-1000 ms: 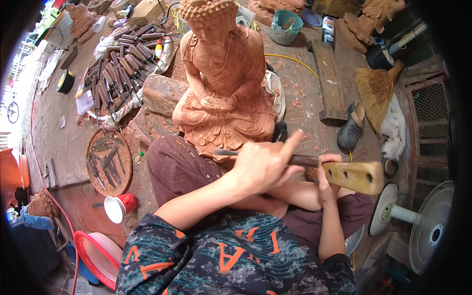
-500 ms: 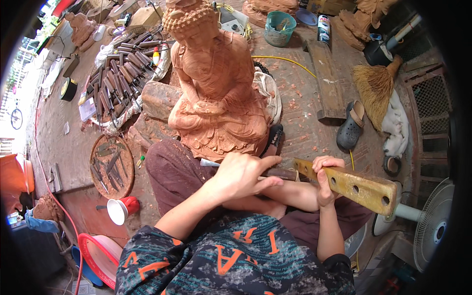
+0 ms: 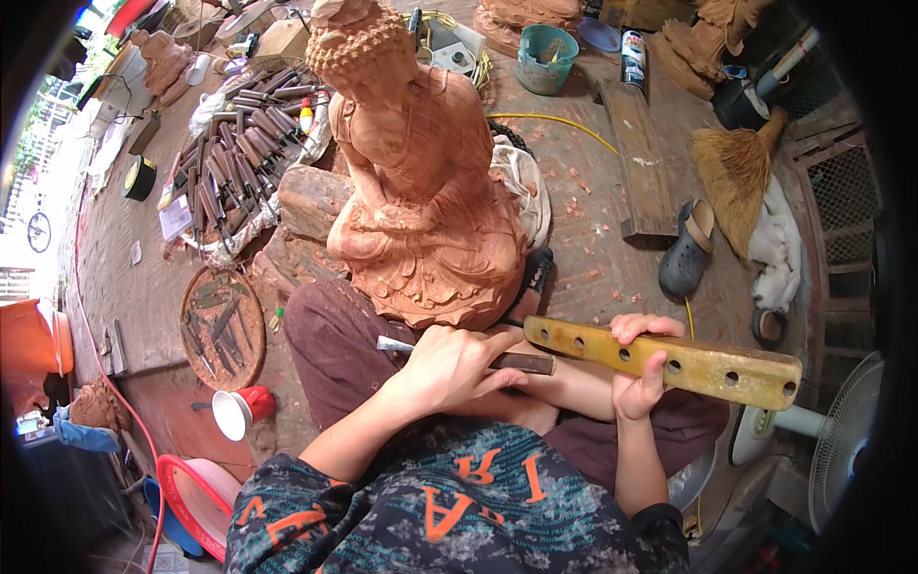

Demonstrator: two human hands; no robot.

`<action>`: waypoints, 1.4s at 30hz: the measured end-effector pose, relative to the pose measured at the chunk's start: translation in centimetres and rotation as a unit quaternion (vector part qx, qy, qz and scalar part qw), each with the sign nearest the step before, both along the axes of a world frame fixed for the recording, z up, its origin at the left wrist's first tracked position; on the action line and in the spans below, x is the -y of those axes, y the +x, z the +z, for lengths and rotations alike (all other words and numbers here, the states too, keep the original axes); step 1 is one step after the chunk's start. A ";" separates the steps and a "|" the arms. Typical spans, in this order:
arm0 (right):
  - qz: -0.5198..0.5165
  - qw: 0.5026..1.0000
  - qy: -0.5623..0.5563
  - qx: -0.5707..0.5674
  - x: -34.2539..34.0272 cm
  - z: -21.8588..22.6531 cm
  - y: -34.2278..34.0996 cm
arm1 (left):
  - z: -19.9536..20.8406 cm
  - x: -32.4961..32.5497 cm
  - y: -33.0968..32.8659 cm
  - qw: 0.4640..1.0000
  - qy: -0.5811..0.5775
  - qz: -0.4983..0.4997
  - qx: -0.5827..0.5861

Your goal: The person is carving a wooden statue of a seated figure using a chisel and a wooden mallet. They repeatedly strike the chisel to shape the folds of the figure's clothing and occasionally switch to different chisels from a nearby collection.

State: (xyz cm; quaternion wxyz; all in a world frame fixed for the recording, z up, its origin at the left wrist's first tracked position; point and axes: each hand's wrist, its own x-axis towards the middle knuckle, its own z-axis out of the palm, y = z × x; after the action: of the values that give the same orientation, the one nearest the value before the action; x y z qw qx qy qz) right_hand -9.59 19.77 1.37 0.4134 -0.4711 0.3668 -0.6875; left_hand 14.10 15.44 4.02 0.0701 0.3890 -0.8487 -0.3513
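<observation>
A carved reddish-brown wooden seated figure (image 3: pixel 421 206) stands upright just beyond my crossed legs. My left hand (image 3: pixel 451 368) is closed around a carving chisel (image 3: pixel 526 363). Its pale metal blade points left, short of the figure's base, and its dark handle sticks out to the right. In my right hand (image 3: pixel 643 368) is a long, flat, yellowish bar (image 3: pixel 708 371) with a row of holes, gripped near its middle. The bar slants from beside the figure's base down toward the right. Its near-left end lies close to the chisel handle without visibly touching it.
Many chisels (image 3: pixel 229 167) lie piled at the left, beyond a round tray (image 3: pixel 226 325) of blades. A red and white cup-shaped object (image 3: pixel 241 411) is nearby. To the right are a wooden plank (image 3: pixel 636 167), a grey clog (image 3: pixel 687 251), a broom (image 3: pixel 732 177) and a fan (image 3: pixel 851 445).
The yellow bar has swung leftward and now lies flatter, its left end nearer the figure's base. My left hand and the chisel have shifted slightly left and down, showing more handle.
</observation>
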 end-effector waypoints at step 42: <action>0.046 0.998 -0.006 -0.042 0.0 0.1 1.0 | 0.6 -1.5 1.5 0.998 0.014 0.054 0.028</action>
State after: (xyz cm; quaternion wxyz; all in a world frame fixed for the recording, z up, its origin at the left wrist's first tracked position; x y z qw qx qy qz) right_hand -8.60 19.81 1.50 0.4262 -0.5184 0.3574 -0.6496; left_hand 15.58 16.97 4.60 0.0597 0.4446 -0.8231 -0.3482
